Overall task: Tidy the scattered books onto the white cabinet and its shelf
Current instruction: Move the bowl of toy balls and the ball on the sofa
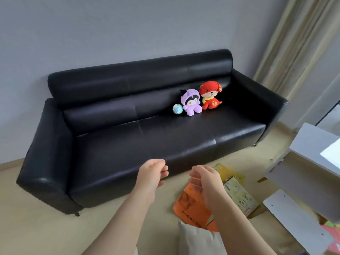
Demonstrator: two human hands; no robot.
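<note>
Several books lie scattered on the floor in front of the sofa: an orange book (191,207), a pale green illustrated book (241,197) and a yellow book (228,172) partly under it. The white cabinet (311,144) with its open shelf (301,179) stands at the right edge. My left hand (152,175) hovers in the air before the sofa front, fingers loosely curled, holding nothing. My right hand (207,181) hangs above the orange book with fingers loosely curled, and it hides part of that book. Neither hand touches a book.
A black leather sofa (110,144) fills the middle, with a purple plush (190,102), a red plush (209,98) and a small ball (177,108) on its seat. A pale cushion (198,240) sits at the bottom. Curtains (294,43) hang at the right.
</note>
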